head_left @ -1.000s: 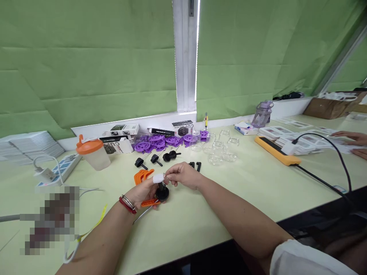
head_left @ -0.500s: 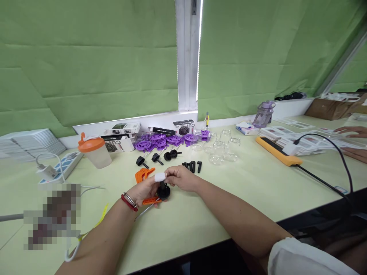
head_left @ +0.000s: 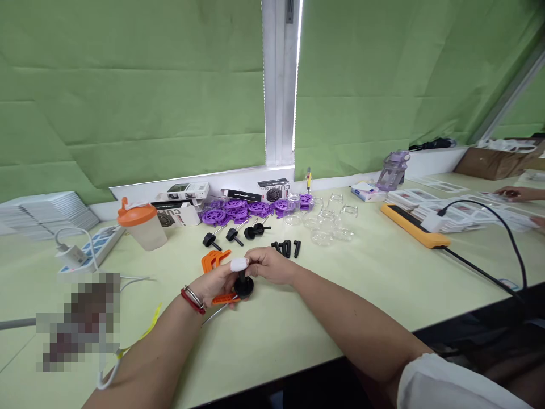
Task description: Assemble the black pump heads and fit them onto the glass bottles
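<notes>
My left hand, its thumb wrapped in white, grips a black round part with a short stem. An orange plastic handle lies under the same hand, held along with the black part. A thin metal rod slants down toward the table's front from there. My right hand is closed in a pinch at the top of the stem, against the left thumb; what its fingertips hold is hidden. Just behind the hands lie more orange handles, black knobs with metal rods and small black elbow pieces.
Purple plastic frames and printed boxes lie along the back. Clear glass-like jars stand right of them. An orange-lidded shaker is at left, a yellow power strip at right. Another person's hand is at far right.
My hands stay in nearly the same pinch and grip. The view has shifted very slightly. At far right, the other person's hands have moved, the lower one mostly out of view.
</notes>
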Demonstrator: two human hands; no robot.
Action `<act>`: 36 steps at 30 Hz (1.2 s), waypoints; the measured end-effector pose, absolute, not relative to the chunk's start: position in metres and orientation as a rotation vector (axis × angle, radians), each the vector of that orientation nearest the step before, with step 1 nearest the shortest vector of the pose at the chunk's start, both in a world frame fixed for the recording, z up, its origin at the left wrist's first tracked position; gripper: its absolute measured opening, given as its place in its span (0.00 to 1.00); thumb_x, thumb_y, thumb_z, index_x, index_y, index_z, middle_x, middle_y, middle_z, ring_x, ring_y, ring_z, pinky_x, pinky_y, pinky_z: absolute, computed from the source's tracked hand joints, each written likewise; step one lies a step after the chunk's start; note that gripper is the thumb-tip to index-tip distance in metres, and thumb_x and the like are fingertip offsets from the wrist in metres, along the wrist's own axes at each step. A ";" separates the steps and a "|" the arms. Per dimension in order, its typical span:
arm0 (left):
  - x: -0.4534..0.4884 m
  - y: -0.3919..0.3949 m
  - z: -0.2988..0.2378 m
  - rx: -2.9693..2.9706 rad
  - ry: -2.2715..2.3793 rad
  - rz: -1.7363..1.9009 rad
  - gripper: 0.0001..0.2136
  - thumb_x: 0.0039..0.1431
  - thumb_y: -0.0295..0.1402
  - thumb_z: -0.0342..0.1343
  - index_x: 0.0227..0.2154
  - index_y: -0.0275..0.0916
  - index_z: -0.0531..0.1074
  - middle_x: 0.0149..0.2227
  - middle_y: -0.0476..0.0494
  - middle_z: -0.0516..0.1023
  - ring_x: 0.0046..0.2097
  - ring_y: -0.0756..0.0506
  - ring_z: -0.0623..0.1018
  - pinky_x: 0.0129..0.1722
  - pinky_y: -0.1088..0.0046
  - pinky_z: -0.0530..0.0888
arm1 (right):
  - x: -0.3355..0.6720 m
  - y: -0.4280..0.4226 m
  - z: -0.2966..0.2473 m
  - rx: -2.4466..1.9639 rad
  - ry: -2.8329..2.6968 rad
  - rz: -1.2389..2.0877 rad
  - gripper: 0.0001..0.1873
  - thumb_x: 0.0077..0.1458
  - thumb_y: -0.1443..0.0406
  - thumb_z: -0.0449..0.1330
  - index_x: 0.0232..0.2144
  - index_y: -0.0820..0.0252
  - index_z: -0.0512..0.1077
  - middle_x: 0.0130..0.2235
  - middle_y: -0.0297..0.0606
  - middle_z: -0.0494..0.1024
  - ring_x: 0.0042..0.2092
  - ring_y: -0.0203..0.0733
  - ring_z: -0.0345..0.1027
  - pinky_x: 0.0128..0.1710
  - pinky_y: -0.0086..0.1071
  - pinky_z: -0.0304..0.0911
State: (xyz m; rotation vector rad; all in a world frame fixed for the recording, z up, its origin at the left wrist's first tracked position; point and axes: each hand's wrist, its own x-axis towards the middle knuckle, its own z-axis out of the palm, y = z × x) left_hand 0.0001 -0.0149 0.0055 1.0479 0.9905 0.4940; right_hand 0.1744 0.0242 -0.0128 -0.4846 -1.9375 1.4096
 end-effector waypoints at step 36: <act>-0.001 -0.016 0.004 1.048 0.997 0.505 0.24 0.43 0.53 0.59 0.33 0.37 0.66 0.28 0.39 0.77 0.25 0.45 0.75 0.15 0.76 0.65 | 0.175 0.032 -0.022 -0.449 -1.827 1.686 0.08 0.43 0.66 0.65 0.29 0.63 0.72 0.26 0.29 0.72 0.28 0.31 0.63 0.32 0.28 0.61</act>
